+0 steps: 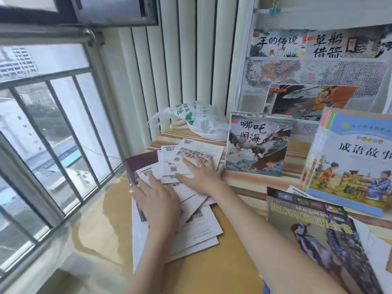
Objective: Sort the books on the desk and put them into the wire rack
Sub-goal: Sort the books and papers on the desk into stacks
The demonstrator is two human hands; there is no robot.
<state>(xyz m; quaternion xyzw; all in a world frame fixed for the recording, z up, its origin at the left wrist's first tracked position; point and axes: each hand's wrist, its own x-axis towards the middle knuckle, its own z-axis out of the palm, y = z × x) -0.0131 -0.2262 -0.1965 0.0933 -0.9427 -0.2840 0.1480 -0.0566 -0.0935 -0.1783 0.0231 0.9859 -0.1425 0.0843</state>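
A spread of thin white booklets (191, 225) lies face down on the desk near the window. My left hand (158, 200) lies flat on the left side of the spread, fingers straight. My right hand (201, 174) presses flat on the booklets further back, a ring on one finger. A stack of picture books (257, 144) stands upright behind my right hand. The white wire rack (314, 68) at the back right holds several picture books (311, 102). A blue storybook (352, 160) leans at the right, and a dark bird encyclopedia (322, 236) lies at the front right.
A white plastic bag (197, 119) sits at the back of the desk by the ribbed wall. A barred window (48, 128) runs along the left, with a marble sill (95, 230) below it. A dark red book (140, 162) lies under the booklets' far left corner.
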